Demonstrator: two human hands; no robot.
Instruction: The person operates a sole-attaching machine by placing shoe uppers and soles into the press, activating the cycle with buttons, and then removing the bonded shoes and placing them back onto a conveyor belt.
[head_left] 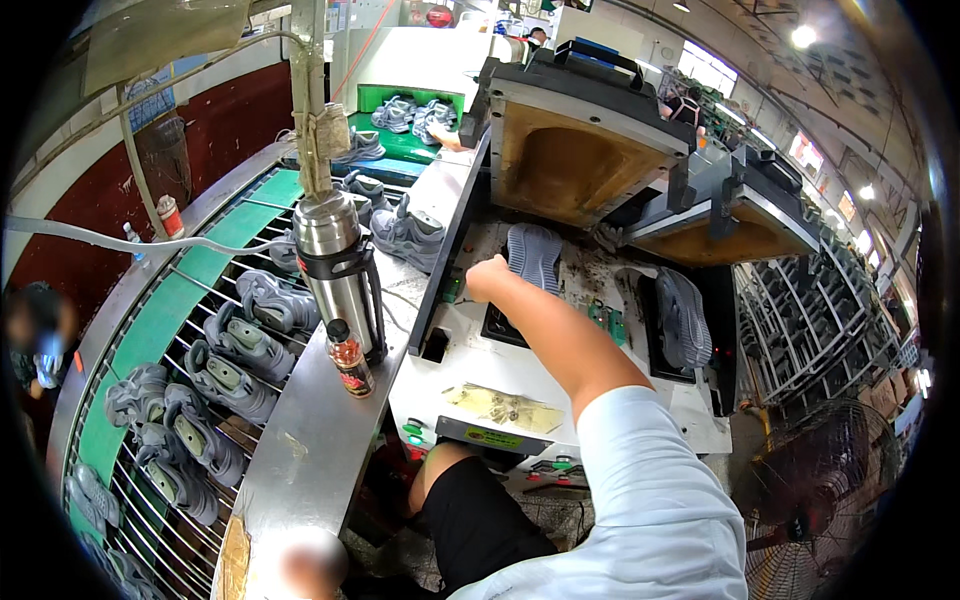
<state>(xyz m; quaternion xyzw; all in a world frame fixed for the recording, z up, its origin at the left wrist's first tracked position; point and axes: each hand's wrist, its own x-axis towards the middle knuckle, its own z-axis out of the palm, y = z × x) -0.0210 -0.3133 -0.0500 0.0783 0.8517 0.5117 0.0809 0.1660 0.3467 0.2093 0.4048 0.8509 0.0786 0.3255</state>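
My right arm, in a white sleeve, reaches over the white bench of a press. My right hand (487, 279) is curled closed beside a grey shoe (535, 255), which lies sole up below a raised press lid (583, 150). Whether the fingers touch the shoe or hold something small, I cannot tell. Another grey shoe (684, 318) lies sole up in a dark tray on the right, near a second raised lid (725, 228). My left hand is not in view.
On the left, a rod conveyor (215, 235) carries several grey shoes. A steel flask (330, 255) and a sauce bottle (348, 360) stand on the metal ledge. Another person's hand (448, 138) is near shoes at the back. A fan (810, 490) stands at right.
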